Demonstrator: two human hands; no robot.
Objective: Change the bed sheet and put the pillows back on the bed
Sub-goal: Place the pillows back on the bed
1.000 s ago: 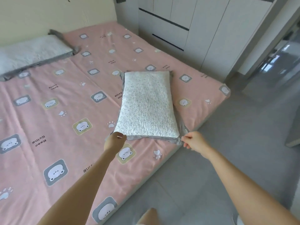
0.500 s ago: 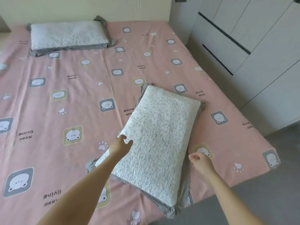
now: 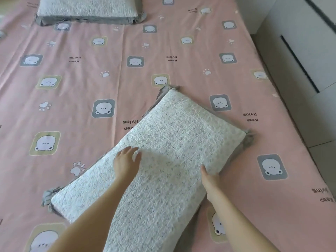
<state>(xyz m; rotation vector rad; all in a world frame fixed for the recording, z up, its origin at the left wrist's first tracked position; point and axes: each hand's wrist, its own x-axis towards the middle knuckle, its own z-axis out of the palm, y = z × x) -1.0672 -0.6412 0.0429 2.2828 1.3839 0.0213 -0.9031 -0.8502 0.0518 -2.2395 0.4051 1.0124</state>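
A white textured pillow [image 3: 174, 146] with a grey frilled border lies slanted on the pink bear-print sheet [image 3: 76, 95], in the near middle of the bed. My left hand [image 3: 126, 163] rests flat on its top near the left long edge, fingers straight. My right hand [image 3: 209, 176] grips the pillow's right long edge, thumb on top and fingers hidden under it. A second matching pillow [image 3: 87, 8] lies at the head of the bed, far left.
White cabinet fronts [image 3: 300, 44] with dark handle slots stand along the bed's right side. Grey floor tile [image 3: 325, 155] shows at the right edge. A grey object [image 3: 2, 34] peeks in at the far left edge.
I have moved in over the bed. The pillow has turned to a slant. My left hand went from its near corner onto its top; my right hand left the frill and took its long edge.
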